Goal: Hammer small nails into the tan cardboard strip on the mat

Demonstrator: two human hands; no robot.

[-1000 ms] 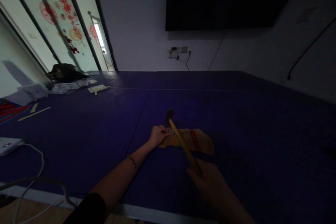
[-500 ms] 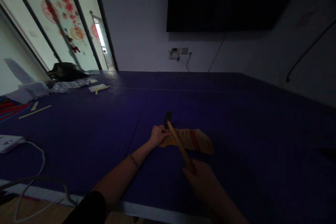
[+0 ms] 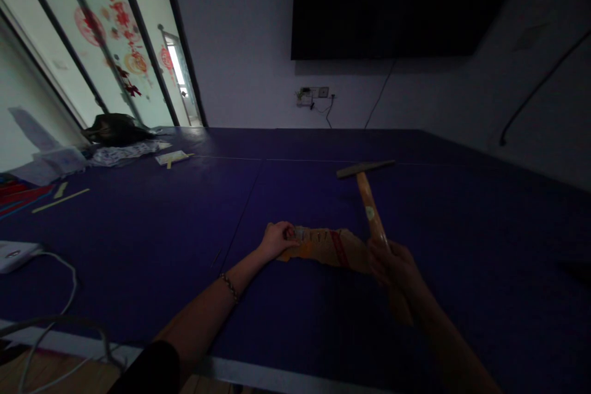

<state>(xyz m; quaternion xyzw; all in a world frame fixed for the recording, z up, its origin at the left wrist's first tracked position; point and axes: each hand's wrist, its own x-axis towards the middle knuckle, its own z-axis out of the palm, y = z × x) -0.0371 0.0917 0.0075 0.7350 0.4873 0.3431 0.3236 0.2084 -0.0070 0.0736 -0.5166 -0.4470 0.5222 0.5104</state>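
Note:
A torn strip of brown cardboard [image 3: 321, 249] with a red band lies on the dark blue tabletop. Several thin upright nails [image 3: 318, 237] stand in a row along its far side. At the strip's left end, my left hand [image 3: 277, 239] is closed in a pinch; whatever sits between the fingertips is too small and dark to make out. My right hand [image 3: 394, 261] is wrapped round the wooden handle of a hammer [image 3: 370, 206], over the strip's right end. The hammer's head is raised, away from the nails.
On the left lie a white device with a cable [image 3: 21, 253], yellow strips [image 3: 60, 200] and red and blue pieces [image 3: 23, 196]. A small white packet [image 3: 172, 158] and a dark bag [image 3: 117, 129] are farther back. The table's pale front edge [image 3: 272, 375] runs below my arms.
My right hand has swung the hammer up and to the right, from beside my left fingers. The row of nails now shows more fully. My left hand has barely moved.

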